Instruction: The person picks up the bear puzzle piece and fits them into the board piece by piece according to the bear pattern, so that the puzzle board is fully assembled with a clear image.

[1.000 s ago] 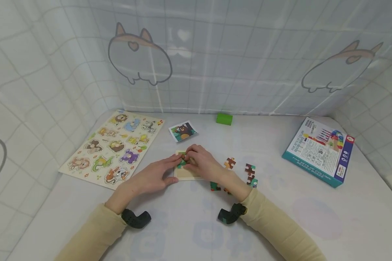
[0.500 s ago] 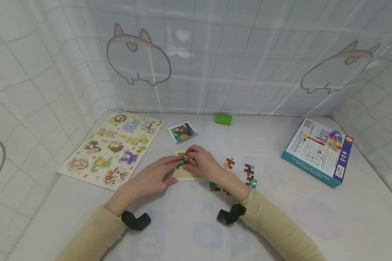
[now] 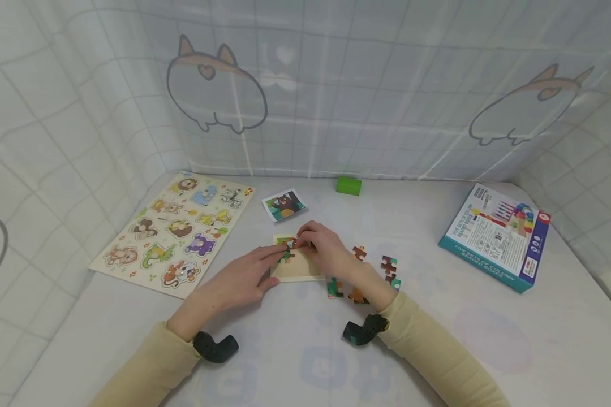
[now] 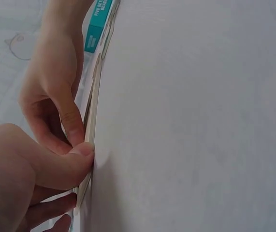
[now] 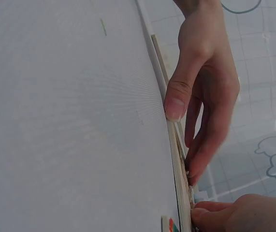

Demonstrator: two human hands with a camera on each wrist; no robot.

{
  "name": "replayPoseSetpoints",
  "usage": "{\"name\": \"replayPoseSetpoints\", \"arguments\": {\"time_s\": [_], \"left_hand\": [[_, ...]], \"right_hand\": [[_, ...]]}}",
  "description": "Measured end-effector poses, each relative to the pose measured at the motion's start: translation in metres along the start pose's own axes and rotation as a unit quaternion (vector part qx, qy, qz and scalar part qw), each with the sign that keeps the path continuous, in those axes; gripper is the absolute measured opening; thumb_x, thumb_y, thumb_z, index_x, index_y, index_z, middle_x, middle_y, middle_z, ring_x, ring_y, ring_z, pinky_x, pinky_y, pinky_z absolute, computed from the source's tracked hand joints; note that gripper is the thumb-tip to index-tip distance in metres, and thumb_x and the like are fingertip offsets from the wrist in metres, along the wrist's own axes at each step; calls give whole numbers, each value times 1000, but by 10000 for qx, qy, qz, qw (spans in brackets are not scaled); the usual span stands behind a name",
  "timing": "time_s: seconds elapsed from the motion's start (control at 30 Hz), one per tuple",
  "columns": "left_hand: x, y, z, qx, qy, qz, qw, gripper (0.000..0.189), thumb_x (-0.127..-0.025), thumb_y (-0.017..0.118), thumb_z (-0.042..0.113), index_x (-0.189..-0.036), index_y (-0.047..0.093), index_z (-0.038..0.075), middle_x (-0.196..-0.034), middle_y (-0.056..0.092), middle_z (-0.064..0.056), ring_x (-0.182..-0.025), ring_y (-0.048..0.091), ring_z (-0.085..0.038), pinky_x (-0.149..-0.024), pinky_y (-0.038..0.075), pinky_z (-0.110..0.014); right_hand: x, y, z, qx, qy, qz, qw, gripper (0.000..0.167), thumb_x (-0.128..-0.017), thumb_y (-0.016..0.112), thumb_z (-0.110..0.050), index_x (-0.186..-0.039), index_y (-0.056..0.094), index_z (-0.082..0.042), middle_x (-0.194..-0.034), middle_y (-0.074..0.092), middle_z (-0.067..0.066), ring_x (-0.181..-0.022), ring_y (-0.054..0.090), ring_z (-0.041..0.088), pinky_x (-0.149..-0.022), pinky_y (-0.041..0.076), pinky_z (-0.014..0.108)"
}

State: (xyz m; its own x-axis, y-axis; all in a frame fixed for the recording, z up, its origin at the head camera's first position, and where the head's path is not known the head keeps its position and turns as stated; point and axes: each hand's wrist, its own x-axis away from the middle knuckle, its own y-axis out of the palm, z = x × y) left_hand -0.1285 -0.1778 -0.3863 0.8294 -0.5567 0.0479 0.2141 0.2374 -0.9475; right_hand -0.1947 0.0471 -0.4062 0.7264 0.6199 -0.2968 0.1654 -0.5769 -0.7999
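Puzzle board (image 3: 300, 268), middle of the frame.
Left hand (image 3: 239, 278) touches it, fingers straight; can't tell if right hand (image 3: 330, 252) pinches anything.

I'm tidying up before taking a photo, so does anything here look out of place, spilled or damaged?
I see nothing spilled or damaged. The green block is mildly odd: it sits alone at the back and looks unrelated to the flat puzzle pieces. The bear card lies slightly askew beyond the puzzle tray.
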Motion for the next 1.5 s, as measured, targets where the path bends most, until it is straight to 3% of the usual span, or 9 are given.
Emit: {"name": "replayPoseSetpoints", "arguments": {"time_s": [0.2, 0.57, 0.97, 1.17, 1.33, 1.5], "left_hand": [[0, 0, 1, -70, 102, 14, 9999, 54, -100, 61, 26, -150, 47, 12, -159, 39, -8, -145, 38, -28, -116, 38, -48], [0, 4, 0, -168, 288, 55, 9994, 52, -99, 62, 22, -148, 50, 8, -156, 42, -5, -146, 38, -24, -117, 38, -43], [1, 0, 0, -86, 353, -80, 9993, 53, -101, 61, 23, -151, 46, 12, -159, 39, -4, -147, 37, -25, -118, 37, -45], [0, 1, -1, -70, 331, -120, 9994, 53, -101, 61, 24, -151, 46, 13, -160, 38, -3, -147, 35, -25, -118, 36, -45], [-1, 4, -2, -77, 335, -164, 9993, 52, -101, 60, 24, -151, 46, 12, -159, 39, -3, -148, 33, -25, -119, 35, -45], [-1, 2, 0, -89, 239, -215, 9994, 52, -101, 59, 24, -151, 46, 13, -160, 37, -3, -149, 33, -26, -119, 34, -46]], "right_hand": [[-2, -1, 0, -49, -6, 31, 10000, 12, -96, 63, 1, -94, 73, -5, -115, 64, 9, -108, 62, 24, -95, 56, 36], [-2, -1, -1, -116, 125, -39, 9998, 13, -96, 62, 1, -93, 73, -5, -116, 64, 10, -109, 61, 25, -96, 55, 38], [-1, 0, -1, -5, -27, 72, 10000, 12, -96, 62, 1, -92, 72, -4, -114, 64, 10, -108, 62, 24, -95, 56, 36], [0, 1, -2, 97, 104, -62, 9999, 10, -97, 63, -2, -98, 73, -5, -115, 63, 9, -105, 61, 23, -92, 56, 35], [9, -13, -2, 239, 394, -172, 9988, 13, -94, 68, -7, -107, 73, -6, -119, 63, 6, -104, 61, 20, -91, 55, 34], [28, -41, 8, 192, 654, 89, 9976, 18, -91, 72, -7, -109, 71, -3, -119, 65, 7, -112, 63, 25, -97, 54, 42]]}}
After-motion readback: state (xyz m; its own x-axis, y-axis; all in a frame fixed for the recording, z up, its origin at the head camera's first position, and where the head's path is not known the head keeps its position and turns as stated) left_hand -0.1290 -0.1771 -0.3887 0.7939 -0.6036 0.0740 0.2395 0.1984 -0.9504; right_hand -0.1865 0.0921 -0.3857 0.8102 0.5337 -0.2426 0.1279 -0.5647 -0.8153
